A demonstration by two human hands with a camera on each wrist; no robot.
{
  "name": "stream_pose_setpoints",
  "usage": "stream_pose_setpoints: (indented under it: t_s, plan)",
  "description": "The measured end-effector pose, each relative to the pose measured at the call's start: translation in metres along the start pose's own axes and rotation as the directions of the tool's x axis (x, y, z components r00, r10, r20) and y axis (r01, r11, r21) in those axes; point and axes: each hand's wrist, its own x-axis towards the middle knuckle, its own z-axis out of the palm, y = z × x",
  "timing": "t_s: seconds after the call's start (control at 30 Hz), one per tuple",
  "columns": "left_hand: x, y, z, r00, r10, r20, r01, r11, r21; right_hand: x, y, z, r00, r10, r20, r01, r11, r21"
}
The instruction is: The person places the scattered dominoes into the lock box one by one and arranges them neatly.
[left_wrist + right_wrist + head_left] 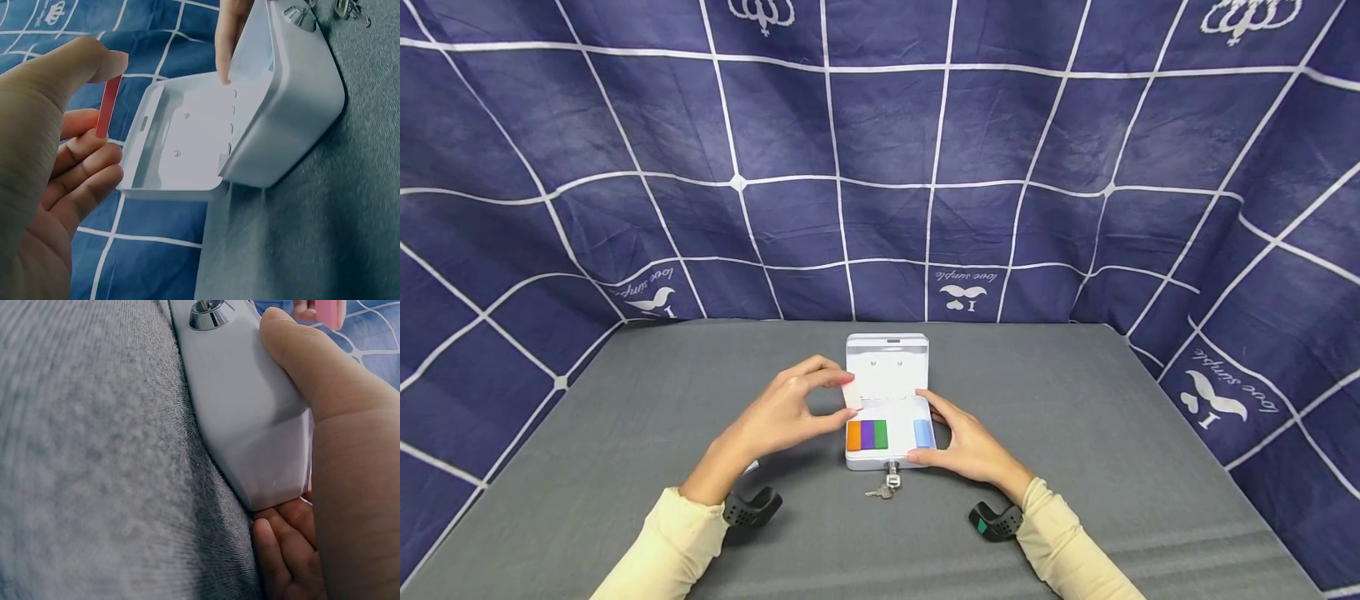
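A white lockbox (891,461) stands with its lid (891,367) raised on the far side. Inside, orange (853,436), purple (868,434) and green (881,434) pieces lie side by side at the near left, and a light blue piece (922,433) sits at the right. My left hand (790,406) pinches a thin, flat piece (109,106) between thumb and fingers above the box's left side; its edge is red and its face looks pale pink in the head view. My right hand (964,442) grips the box's right side, thumb at the front rim, fingers around the side.
Keys (882,492) hang from the lock (892,469) on the box's front. A small white object (750,468) shows partly behind my left wrist. Grey cloth (1037,367) covers the table, and a blue checked curtain (880,208) rises behind it.
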Motion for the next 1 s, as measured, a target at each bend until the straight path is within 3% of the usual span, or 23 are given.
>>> stream_pose_setpoints:
  t_s: [0.47, 1.0]
  plan:
    - [0.010, 0.008, 0.023, 0.996, 0.018, 0.085, -0.014, 0.999, -0.052, -0.002, 0.004, 0.001, 1.000, -0.005, -0.001, 0.005, 1.000, -0.003]
    - [0.015, 0.014, 0.042, 0.980, -0.006, 0.197, 0.017, 0.999, -0.050, 0.000, 0.002, 0.001, 1.000, 0.005, 0.005, -0.005, 1.000, -0.012]
